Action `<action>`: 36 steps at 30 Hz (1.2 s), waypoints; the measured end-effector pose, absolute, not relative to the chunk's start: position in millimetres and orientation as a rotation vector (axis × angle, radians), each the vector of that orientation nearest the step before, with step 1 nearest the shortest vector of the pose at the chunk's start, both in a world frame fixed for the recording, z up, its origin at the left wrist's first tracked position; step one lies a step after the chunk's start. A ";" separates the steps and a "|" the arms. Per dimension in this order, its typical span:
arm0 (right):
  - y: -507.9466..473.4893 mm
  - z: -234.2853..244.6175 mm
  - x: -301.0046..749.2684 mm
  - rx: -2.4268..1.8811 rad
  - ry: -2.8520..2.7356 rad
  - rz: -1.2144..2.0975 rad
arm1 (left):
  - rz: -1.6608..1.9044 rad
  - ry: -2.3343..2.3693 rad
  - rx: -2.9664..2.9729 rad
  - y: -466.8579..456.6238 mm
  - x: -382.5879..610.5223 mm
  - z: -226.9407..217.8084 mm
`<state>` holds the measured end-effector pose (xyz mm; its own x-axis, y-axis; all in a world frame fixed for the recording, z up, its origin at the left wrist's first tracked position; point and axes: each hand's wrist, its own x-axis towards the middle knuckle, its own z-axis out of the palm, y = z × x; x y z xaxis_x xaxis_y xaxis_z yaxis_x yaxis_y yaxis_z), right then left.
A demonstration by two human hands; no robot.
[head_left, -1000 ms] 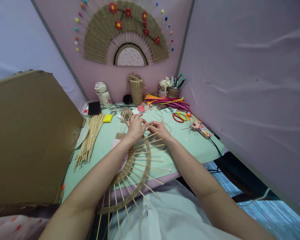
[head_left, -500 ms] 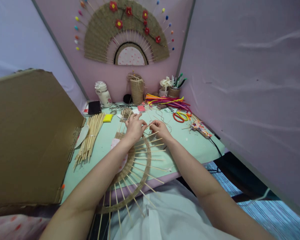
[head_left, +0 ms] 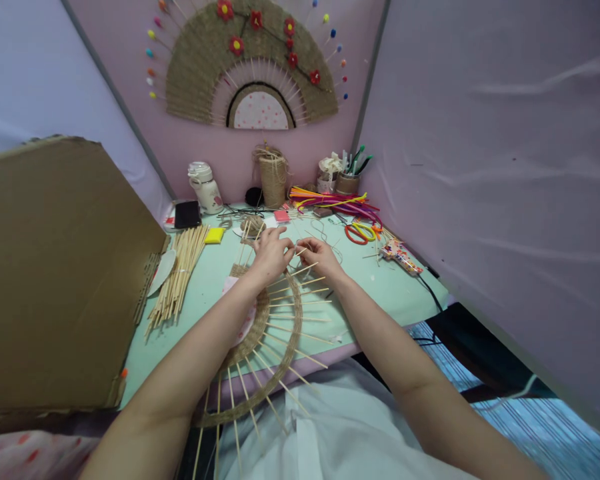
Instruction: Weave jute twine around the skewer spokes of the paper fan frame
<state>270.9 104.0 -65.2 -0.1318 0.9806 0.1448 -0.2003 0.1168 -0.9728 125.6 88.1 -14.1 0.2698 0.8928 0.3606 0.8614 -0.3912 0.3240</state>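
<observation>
A half-woven fan frame [head_left: 299,313] of thin bamboo sticks lies under my forearms, its lower edge hanging over the table edge onto my lap. Brown twine runs through the sticks in an inner and an outer band, and pink-spotted cloth fills the centre. My left hand [head_left: 273,255] is closed at the upper end of the outer band, thumb and index finger pinching at the sticks. Close beside it, my right hand [head_left: 320,257] pinches with fingertips around thin twine [head_left: 325,233], which trails loosely on the table behind. The exact grip points are partly hidden by the fingers.
Bundled bamboo sticks [head_left: 177,283] lie left beside a cardboard sheet [head_left: 55,273]. Behind stand a white bottle [head_left: 206,189] and a twine spool [head_left: 273,179]. Right are pipe cleaners [head_left: 330,202], scissors [head_left: 357,233] and a glue gun [head_left: 400,256] with cable. A finished fan [head_left: 195,73] hangs behind.
My right fingers have shifted slightly at the twine beside the left hand. The left hand and the fan frame stay almost in place; the whole view has moved a little.
</observation>
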 end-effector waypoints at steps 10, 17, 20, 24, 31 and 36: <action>102.4 -64.2 270.2 -0.854 -1.206 1.429 | 0.857 1.739 2.409 88.8 125.9 -14.7; 102.4 -61.7 272.3 -0.870 -1.081 1.405 | 0.857 1.672 2.353 88.5 122.0 -14.4; 103.2 -62.8 272.8 -0.852 -1.071 1.425 | 0.850 1.704 2.328 89.5 122.9 -15.5; 104.7 -65.0 272.8 -0.851 -1.071 1.431 | 0.842 1.713 2.348 90.1 124.8 -14.1; 102.5 -61.8 272.5 -0.840 -1.063 1.463 | 0.772 1.713 2.365 91.4 126.5 -13.9; 99.0 -58.1 271.2 -0.859 -1.059 1.504 | 0.828 1.706 2.355 90.8 126.5 -14.4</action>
